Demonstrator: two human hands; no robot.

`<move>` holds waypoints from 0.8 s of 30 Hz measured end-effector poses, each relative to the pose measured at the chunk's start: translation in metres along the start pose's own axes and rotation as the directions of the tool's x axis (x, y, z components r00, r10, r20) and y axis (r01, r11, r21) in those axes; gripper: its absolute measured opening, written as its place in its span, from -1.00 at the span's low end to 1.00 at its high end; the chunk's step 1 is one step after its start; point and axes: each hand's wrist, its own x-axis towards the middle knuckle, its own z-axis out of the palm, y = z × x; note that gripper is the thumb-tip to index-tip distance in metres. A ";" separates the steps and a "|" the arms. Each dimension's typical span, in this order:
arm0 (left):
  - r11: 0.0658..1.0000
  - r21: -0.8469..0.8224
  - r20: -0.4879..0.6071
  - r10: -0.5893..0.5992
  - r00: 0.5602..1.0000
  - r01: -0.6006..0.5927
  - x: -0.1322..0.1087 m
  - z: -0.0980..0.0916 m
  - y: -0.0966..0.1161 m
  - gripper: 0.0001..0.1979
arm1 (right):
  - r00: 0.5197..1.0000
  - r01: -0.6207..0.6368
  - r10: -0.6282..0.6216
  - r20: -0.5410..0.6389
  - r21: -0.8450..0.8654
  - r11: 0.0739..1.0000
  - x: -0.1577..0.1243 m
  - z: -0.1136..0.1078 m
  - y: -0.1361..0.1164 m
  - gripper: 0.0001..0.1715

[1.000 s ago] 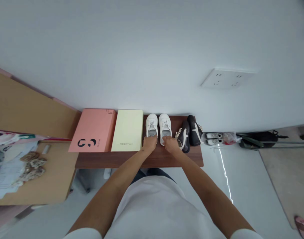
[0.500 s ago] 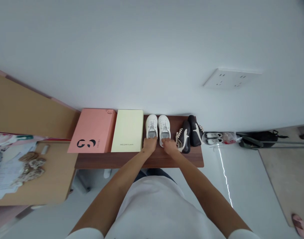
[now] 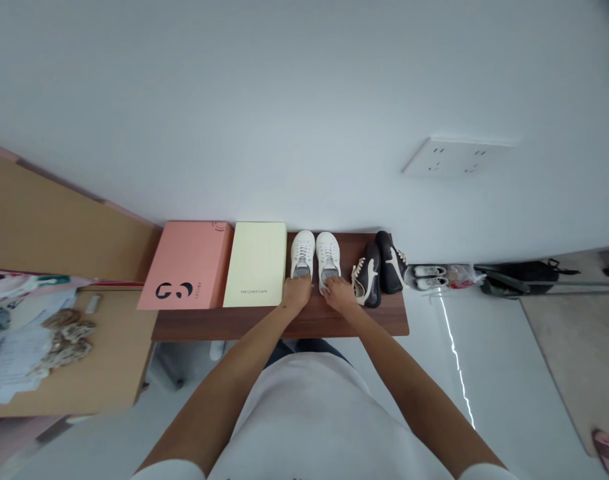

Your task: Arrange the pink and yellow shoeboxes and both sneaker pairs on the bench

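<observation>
White sneakers point(image 3: 303, 250) stand side by side, toes to the wall, on a dark wood worktop point(image 3: 384, 320), between a pale yellow shoebox point(image 3: 256, 262) and a pair of black-and-white shoes point(image 3: 379, 270). A person's left hand point(image 3: 297, 292) rests at the heel of one sneaker, the right hand point(image 3: 338, 293) at the heel of the other. The fingers curl against the heels, though whether they grip cannot be made out. A pink shoebox point(image 3: 187, 263) lies beside the yellow one.

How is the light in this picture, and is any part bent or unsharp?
Head view: soft, even light with faint shadows; the white shoes are sharp; the wide lens skews the wall socket; a bright glare line crosses the floor.
</observation>
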 end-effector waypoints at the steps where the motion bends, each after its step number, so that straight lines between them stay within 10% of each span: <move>1: 1.000 0.001 -0.020 0.004 1.000 -0.004 0.000 -0.004 0.002 -0.61 | 0.999 -0.011 0.012 -0.034 0.014 1.000 -0.001 -0.001 0.002 -0.67; 12: 0.986 -0.039 -0.140 0.158 0.977 -0.165 0.000 -0.017 0.056 -0.68 | 0.939 -0.078 0.114 -0.324 0.122 0.990 -0.014 -0.009 0.060 -0.70; 18: 0.877 -0.307 -0.145 0.341 0.929 -0.370 0.015 0.019 0.101 -0.72 | 0.852 -0.230 0.323 -0.412 0.260 0.938 -0.039 0.003 0.126 -0.62; 24: 0.899 -0.388 0.043 0.240 0.970 -0.205 0.035 0.062 0.138 -0.46 | 0.709 -0.537 0.661 -0.246 0.419 0.732 -0.052 0.025 0.202 -0.30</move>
